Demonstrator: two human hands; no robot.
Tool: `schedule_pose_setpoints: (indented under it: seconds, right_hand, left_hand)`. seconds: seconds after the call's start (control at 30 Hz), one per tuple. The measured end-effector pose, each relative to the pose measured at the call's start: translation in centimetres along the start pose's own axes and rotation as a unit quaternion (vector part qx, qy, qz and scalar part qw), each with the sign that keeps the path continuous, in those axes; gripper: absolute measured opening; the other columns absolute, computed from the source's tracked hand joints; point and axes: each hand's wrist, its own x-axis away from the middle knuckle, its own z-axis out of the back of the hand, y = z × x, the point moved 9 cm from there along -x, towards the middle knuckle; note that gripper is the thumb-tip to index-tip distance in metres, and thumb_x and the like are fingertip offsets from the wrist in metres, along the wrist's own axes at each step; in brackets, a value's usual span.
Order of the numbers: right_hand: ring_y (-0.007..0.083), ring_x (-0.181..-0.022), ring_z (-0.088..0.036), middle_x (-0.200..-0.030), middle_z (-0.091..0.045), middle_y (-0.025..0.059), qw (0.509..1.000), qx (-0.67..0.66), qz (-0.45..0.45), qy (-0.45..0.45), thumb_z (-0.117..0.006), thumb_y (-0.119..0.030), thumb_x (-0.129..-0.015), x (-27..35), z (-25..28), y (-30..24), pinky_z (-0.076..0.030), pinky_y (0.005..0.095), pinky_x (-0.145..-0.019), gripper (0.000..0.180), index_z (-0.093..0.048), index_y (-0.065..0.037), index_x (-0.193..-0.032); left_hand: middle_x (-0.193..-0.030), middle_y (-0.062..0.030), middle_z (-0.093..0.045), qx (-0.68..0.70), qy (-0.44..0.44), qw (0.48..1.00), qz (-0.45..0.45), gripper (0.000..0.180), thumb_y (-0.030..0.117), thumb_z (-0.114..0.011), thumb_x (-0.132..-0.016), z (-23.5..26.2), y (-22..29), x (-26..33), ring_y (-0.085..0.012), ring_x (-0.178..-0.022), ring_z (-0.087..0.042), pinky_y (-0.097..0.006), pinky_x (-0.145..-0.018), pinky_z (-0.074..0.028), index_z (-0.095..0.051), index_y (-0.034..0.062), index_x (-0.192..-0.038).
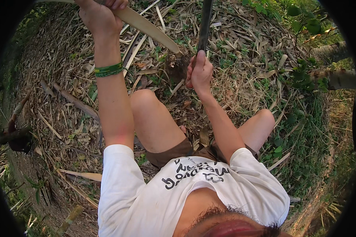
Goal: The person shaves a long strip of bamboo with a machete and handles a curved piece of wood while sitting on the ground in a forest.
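Note:
At the upper left, my left hand (102, 19) is closed around a pale split bamboo strip (148, 29). The strip slants down to the right, and its tip ends just above a rough brown stump (176, 67) in the ground. Its far end runs out of the picture at the top. My right hand (201, 74), just right of the stump, grips a machete with a long dark blade (205, 25). The blade points away from me, apart from the strip, and its end is cut off by the top edge. My fingers hide the handle.
Dry leaves and thin bamboo slivers (136, 53) litter the ground. A brown stick (77, 100) lies to the left, with a pale bamboo piece (81, 175) nearer me. Green plants (296, 114) grow at the right, beside a trunk (340, 79). My bent knees flank the work area.

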Motion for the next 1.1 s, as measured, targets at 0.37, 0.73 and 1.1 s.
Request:
schedule_pose_setpoints:
  seconds: [0.37, 0.73, 1.1]
  right_hand:
    - [0.0123, -0.047, -0.05, -0.056, -0.05, 0.0013, 0.998, -0.006, -0.009, -0.054, -0.045, -0.055, -0.104, -1.9, -1.2, -7.8, -0.041, 0.0309, -0.045, 0.058, -0.055, -0.003, -0.079]
    - [0.0133, -0.048, -0.052, -0.056, -0.05, 0.0017, 0.972, 0.141, -0.178, -0.057, -0.05, -0.055, -0.102, 0.0, 0.3, 4.8, -0.041, 0.0322, -0.046, 0.058, -0.055, -0.003, -0.076]
    - [0.0242, -0.051, -0.055, -0.063, -0.057, 0.0105, 0.955, 0.276, -0.114, 0.005, -0.051, -0.053, -0.101, -0.6, 1.9, 12.8, -0.048, 0.04, -0.053, 0.062, -0.056, 0.002, -0.074]
  left_hand:
    - [-0.056, 0.0042, -0.03, -0.122, 0.05, 0.989, -0.065, 0.055, 0.067, -0.05, -0.097, 0.4, 2.2, 1.5, -0.0106, -0.044, -0.034, -0.026, -0.041, -0.031, -0.043, 0.016, -0.077]
    - [-0.057, 0.0033, -0.032, -0.095, 0.011, 0.994, -0.053, 0.054, 0.065, -0.05, -0.098, 0.0, 1.1, 1.9, -0.0107, -0.045, -0.034, -0.025, -0.043, -0.031, -0.042, 0.015, -0.078]
    - [-0.059, 0.0023, -0.032, 0.079, -0.064, 0.995, -0.009, 0.055, 0.065, -0.048, -0.098, 2.3, 0.6, -1.0, -0.0111, -0.048, -0.034, -0.026, -0.044, -0.031, -0.043, 0.014, -0.079]
